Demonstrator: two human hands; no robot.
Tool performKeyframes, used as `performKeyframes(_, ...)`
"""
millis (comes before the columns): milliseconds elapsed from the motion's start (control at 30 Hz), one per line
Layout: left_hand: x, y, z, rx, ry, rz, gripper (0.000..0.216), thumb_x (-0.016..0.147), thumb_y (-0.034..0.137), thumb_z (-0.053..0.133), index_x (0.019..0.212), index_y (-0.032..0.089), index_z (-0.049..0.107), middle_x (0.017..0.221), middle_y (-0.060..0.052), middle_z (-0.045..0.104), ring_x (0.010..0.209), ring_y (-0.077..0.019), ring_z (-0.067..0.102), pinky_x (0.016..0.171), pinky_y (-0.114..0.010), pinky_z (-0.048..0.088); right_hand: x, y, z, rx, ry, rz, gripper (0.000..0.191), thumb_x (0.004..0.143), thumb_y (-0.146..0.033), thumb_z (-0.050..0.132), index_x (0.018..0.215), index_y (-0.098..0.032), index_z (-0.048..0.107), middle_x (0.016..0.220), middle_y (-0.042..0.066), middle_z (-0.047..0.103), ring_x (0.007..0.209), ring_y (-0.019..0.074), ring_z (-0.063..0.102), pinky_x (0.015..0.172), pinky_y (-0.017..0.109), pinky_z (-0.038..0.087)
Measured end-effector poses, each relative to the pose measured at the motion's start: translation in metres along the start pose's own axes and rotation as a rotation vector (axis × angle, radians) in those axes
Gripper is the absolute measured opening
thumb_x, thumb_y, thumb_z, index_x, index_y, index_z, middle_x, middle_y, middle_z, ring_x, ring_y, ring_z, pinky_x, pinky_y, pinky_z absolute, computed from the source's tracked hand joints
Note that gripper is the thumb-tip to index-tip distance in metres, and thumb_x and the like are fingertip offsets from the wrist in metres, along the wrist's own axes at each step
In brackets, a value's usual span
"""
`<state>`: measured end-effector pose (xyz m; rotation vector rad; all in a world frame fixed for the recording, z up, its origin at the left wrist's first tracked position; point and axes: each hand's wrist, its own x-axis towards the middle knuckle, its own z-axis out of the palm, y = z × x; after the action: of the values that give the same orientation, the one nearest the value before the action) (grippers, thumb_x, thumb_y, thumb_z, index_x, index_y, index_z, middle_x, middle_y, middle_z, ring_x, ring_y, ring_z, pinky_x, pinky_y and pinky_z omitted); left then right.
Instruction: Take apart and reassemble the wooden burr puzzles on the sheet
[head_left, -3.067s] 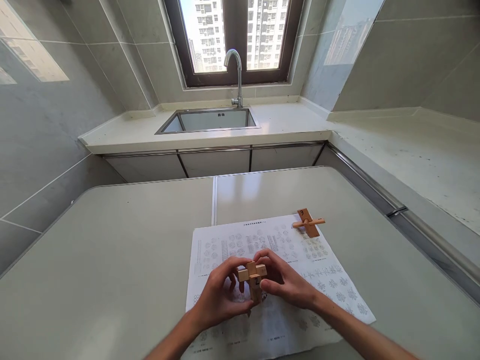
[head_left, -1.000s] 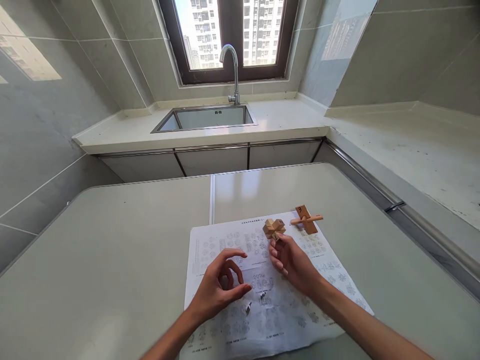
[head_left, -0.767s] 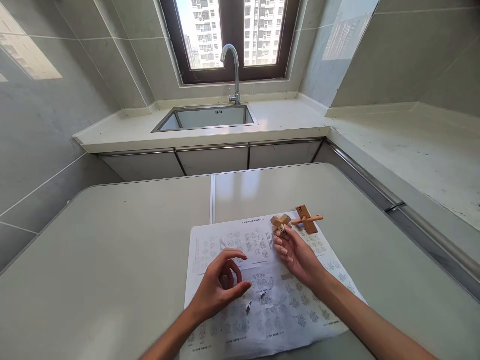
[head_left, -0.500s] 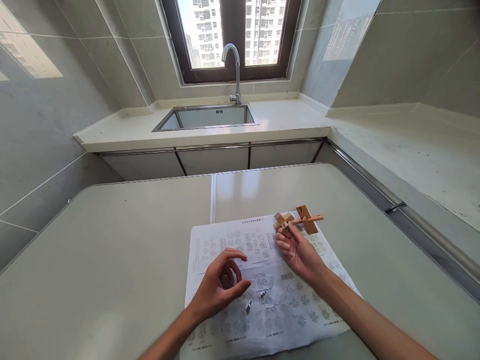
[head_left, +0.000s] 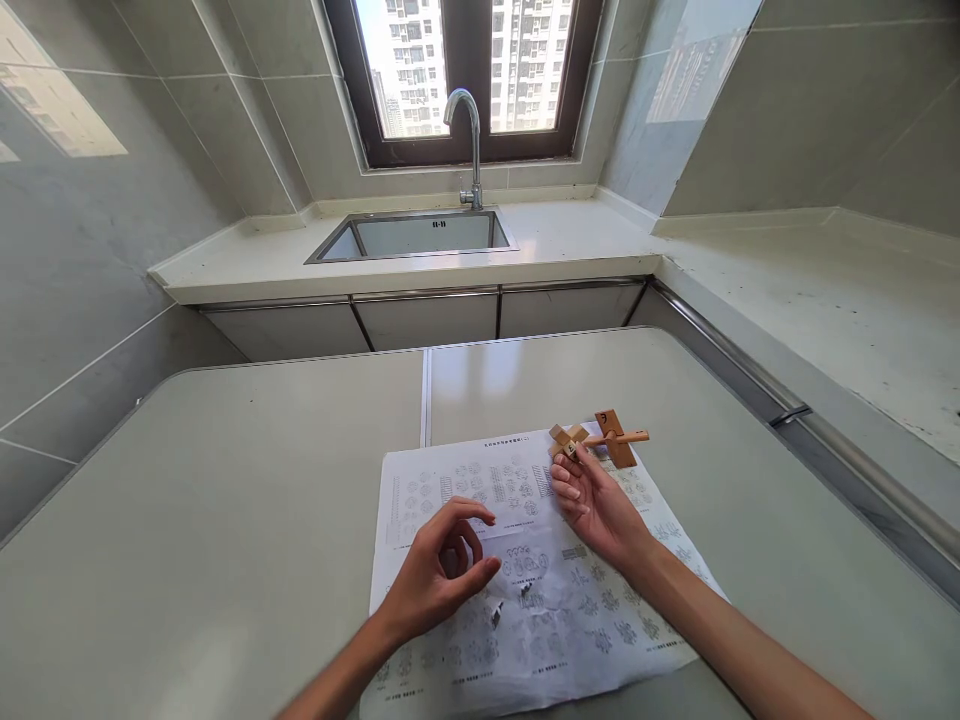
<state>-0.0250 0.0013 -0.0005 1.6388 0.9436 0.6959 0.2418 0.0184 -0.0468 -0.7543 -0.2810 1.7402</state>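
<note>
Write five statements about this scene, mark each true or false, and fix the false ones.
1. The right hand touches the pale block cluster. True.
2. The left hand holds nothing. True.
3. The brown wooden cross lies at the near left corner of the printed sheet. False: it lies at the far right corner.
4. The tap rises left of the window. False: it rises in front of the window.
5. The sink is set into the counter. True.

Right of centre, a block puzzle [head_left: 568, 438] is left of a crossed piece [head_left: 616, 440] at the upper right of a sheet [head_left: 544, 560] on the table [head_left: 225, 520], with the sink [head_left: 427, 236] behind, upper centre.
</note>
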Motion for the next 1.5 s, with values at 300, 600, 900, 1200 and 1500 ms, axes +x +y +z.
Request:
performKeyframes(300, 0.001, 0.001, 0.000, 0.027, -0.014, 0.014, 0.026, 0.095, 0.039, 0.074, 0.112, 0.021, 0.067, 0.114, -0.009, 0.067, 0.074, -0.0129, 0.062, 0.061, -0.024, 0.050, -0.019, 0.015, 0.017, -0.346, -0.112, 0.029, 0.035, 0.089, -0.045, 0.083, 0.088, -0.020, 0.059, 0.073, -0.004, 0.059, 0.054, 0.0095, 0.054, 0.042, 0.019, 0.040)
performKeyframes(600, 0.001, -0.001, 0.000, 0.028, -0.041, -0.009, 0.024, 0.096, 0.040, 0.072, 0.110, 0.021, 0.067, 0.103, -0.007, 0.068, 0.073, -0.0131, 0.059, 0.059, -0.024, 0.045, -0.029, 0.023, 0.023, -0.838, -0.316, -0.125, 0.036, 0.099, -0.056, 0.067, 0.091, -0.022, 0.056, 0.066, -0.005, 0.059, 0.056, 0.0131, 0.055, 0.055, 0.027, 0.046)
performKeyframes(900, 0.003, -0.002, 0.000, 0.022, -0.066, -0.047, 0.026, 0.097, 0.044, 0.070, 0.106, 0.020, 0.068, 0.080, -0.001, 0.064, 0.065, -0.0120, 0.053, 0.057, -0.023, 0.040, -0.035, 0.031, 0.027, -1.223, -0.388, -0.320, 0.018, 0.102, -0.034, 0.062, 0.090, -0.021, 0.063, 0.072, -0.003, 0.057, 0.063, 0.0136, 0.048, 0.060, 0.028, 0.037)
performKeyframes(1200, 0.003, -0.002, 0.000, 0.018, -0.068, -0.068, 0.026, 0.097, 0.043, 0.069, 0.109, 0.020, 0.069, 0.080, -0.001, 0.065, 0.064, -0.0124, 0.052, 0.058, -0.023, 0.042, -0.034, 0.030, 0.026, -1.222, -0.387, -0.317, 0.012, 0.101, -0.027, 0.059, 0.091, -0.021, 0.063, 0.068, -0.004, 0.057, 0.061, 0.0135, 0.048, 0.059, 0.026, 0.038)
performKeyframes(1500, 0.003, -0.002, -0.001, 0.019, -0.071, -0.043, 0.022, 0.096, 0.039, 0.069, 0.106, 0.019, 0.070, 0.080, -0.002, 0.068, 0.065, -0.0124, 0.054, 0.058, -0.023, 0.042, -0.032, 0.031, 0.027, -1.225, -0.348, -0.305, 0.013, 0.101, -0.028, 0.058, 0.091, -0.021, 0.063, 0.067, -0.004, 0.055, 0.059, 0.0131, 0.046, 0.058, 0.026, 0.037)
